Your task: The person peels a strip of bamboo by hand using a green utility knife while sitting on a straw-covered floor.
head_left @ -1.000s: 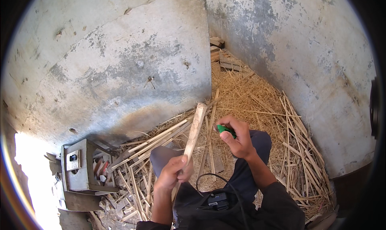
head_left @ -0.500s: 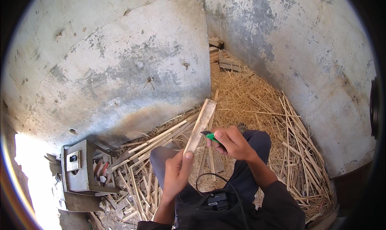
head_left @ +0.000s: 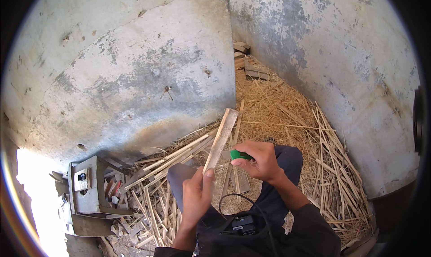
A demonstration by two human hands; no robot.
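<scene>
My left hand (head_left: 198, 193) grips the lower end of a narrow wooden board (head_left: 222, 138), which slants up and away from me with its far end raised. On the right, my right hand (head_left: 260, 161) is closed round a green-handled utility knife (head_left: 239, 155). The knife points left, toward the middle of the board. Its blade is hard to make out against the pale background, so I cannot tell whether it touches the wood. Both hands are above my lap, between my bent knees.
Long wooden strips (head_left: 334, 167) pile along the right wall, and more strips (head_left: 179, 150) lie at the left. Straw-like shavings (head_left: 269, 104) cover the floor ahead. A wooden box (head_left: 87, 189) stands at the left. A black cable (head_left: 258, 207) loops over my lap from a small device (head_left: 242, 224).
My right hand has turned, so the knife's green handle faces differently and its dark blade no longer shows plainly. The board has tilted and shifted slightly left in my left hand.
</scene>
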